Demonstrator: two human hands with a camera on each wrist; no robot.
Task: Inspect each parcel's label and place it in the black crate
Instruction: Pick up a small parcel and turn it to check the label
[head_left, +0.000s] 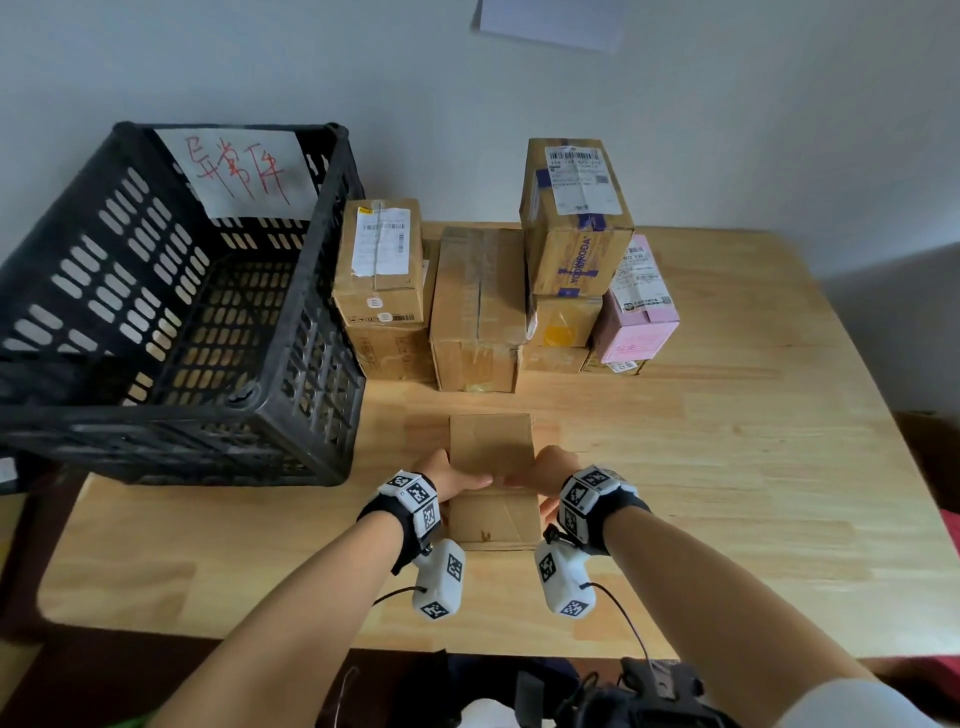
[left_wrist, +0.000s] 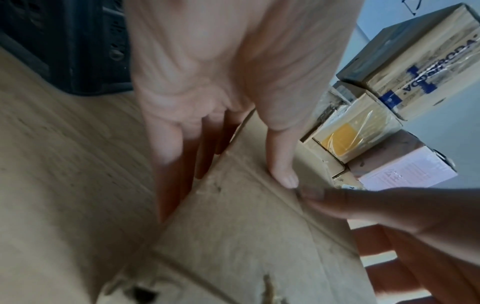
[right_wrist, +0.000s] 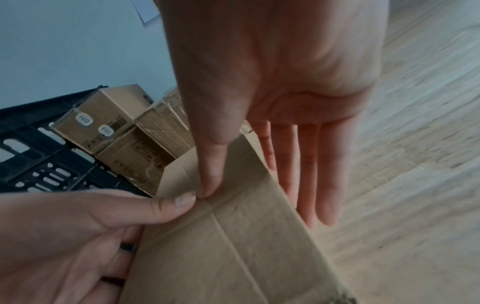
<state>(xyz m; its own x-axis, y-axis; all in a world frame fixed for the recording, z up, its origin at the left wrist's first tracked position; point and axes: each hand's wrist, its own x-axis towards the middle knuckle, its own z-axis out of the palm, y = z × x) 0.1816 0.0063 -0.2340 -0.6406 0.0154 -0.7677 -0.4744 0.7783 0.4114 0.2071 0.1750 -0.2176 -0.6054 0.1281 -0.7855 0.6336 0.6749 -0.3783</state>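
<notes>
A plain brown cardboard parcel (head_left: 491, 447) stands on the wooden table (head_left: 727, 467) in front of me. My left hand (head_left: 449, 475) grips its left side, thumb on top and fingers straight down the side (left_wrist: 176, 164). My right hand (head_left: 550, 470) holds the right side the same way, and the two thumb tips almost meet on the top face (right_wrist: 207, 185). No label shows on the faces I see. The black slatted crate (head_left: 291, 415) stands to the left, with nothing inside but a white sign (head_left: 239, 171) bearing red writing.
Several more parcels (head_left: 478, 306) are stacked against the wall behind the held one. Among them are a tall labelled box (head_left: 576, 218) with blue tape and a pink box (head_left: 639, 312). Bare tabletop lies to the right.
</notes>
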